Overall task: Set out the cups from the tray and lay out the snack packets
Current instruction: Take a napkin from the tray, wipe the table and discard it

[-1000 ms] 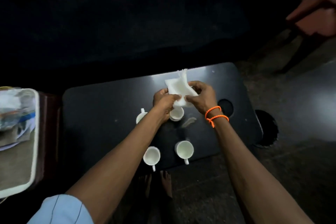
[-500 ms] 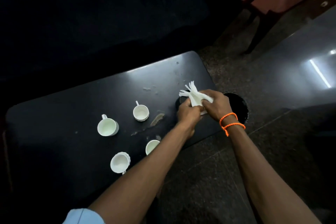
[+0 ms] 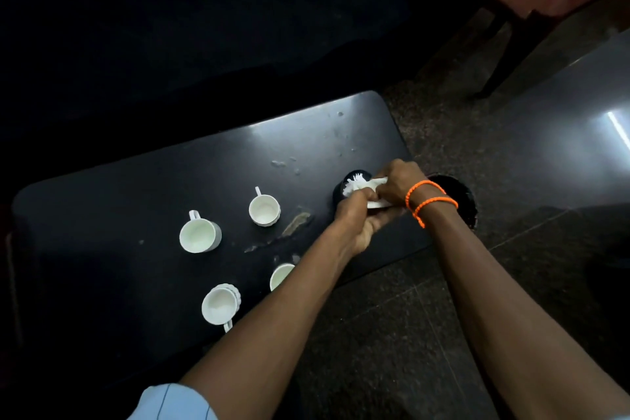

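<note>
both hands meet at the right end of the dark surface (image 3: pixel 143 201). left hand (image 3: pixel 356 215) and right hand (image 3: pixel 397 182) each pinch a white crumpled packet (image 3: pixel 361 186), prob. a snack packet or tissue, can't tell which. its frayed end sits over a dark round holder (image 3: pixel 344 192), long axis running left-right w/ the frayed tip pointing left. the holder lies directly under & just far-left of the fingers, so the coming move looks like a short push down/left into it; left hand is nearer the opening. four white cups (image 3: pixel 199 235) stand upright on the surface to the left, well apart from the hands, one partly hidden by the left forearm. orange bracelets (image 3: pixel 429 201) on the right wrist. no tray in view.
</note>
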A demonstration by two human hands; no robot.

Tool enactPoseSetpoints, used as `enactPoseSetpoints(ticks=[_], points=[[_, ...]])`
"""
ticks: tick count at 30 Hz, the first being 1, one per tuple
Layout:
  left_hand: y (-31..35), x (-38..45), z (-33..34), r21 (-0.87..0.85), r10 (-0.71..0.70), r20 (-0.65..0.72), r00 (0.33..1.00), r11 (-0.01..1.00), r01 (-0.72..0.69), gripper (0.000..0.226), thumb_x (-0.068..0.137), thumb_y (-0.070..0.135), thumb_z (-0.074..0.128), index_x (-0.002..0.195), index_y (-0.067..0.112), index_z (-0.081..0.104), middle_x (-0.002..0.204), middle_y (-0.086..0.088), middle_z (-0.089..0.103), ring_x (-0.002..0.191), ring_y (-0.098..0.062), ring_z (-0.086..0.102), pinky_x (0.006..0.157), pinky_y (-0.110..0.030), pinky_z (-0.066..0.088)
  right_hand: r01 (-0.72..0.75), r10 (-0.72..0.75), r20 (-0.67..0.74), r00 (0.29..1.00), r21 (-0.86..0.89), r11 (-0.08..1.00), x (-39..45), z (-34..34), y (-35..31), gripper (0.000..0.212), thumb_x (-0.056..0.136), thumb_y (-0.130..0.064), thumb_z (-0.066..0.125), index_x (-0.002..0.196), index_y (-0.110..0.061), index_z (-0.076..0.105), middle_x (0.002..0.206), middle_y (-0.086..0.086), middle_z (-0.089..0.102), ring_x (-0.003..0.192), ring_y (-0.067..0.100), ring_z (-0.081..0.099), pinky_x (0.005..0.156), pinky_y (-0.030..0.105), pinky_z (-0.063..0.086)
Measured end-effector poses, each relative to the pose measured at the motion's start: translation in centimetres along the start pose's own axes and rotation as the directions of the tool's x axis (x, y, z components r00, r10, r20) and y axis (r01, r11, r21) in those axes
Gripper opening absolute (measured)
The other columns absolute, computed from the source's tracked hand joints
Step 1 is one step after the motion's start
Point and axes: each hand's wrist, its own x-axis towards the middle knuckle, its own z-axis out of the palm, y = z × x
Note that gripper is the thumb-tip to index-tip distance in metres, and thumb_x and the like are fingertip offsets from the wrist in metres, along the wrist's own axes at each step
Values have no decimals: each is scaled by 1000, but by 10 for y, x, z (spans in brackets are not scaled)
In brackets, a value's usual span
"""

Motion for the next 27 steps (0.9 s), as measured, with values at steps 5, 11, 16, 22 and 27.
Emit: enactPoseSetpoints(ticks=[5,11,16,22,27], points=[[6,8,-13,-35,-26,-71,997,999,24,39,93,3,46,129,-6,58,90,-25,74,60,-31,76,51,-35,62,-71,73,-50,996,36,997,16,12,-12,42,83,-20,69,124,-12,67,127,20,67,117,38,63,97,40,53],[0,20,-36,150,65,-229,971,988,-31,21,94,28,67,101,8,65,105,-24,70,80,-33,73,54,-34,63,-57,126,-260,957,256,965,7,20,8,17,72,-11,75,77,-17,60,88,20,71,87,38,68,69,30,46],[3,25,-28,61,94,-230,969,995,-82,23,97,17,63,114,1,66,96,-20,67,80,-29,73,62,-34,65,-7,104,-281,954,326,945,8,36,11,9,72,-8,77,75,-10,69,79,17,72,77,34,69,67,24,43],[2,37,-44,250,257,-432,865,955,-159,22,97,37,60,84,20,65,92,-8,68,76,-21,62,57,-29,57,-41,279,-325,904,583,812,11,39,15,42,83,-53,73,79,-11,72,74,2,69,74,20,62,71,23,38],[-4,42,-52,469,362,-307,880,862,-191,49,103,55,46,130,22,68,132,-5,66,119,-28,62,100,-46,56,-173,361,-77,929,773,610,10,51,17,62,92,-66,52,82,-7,70,76,10,68,85,30,68,86,41,57]])
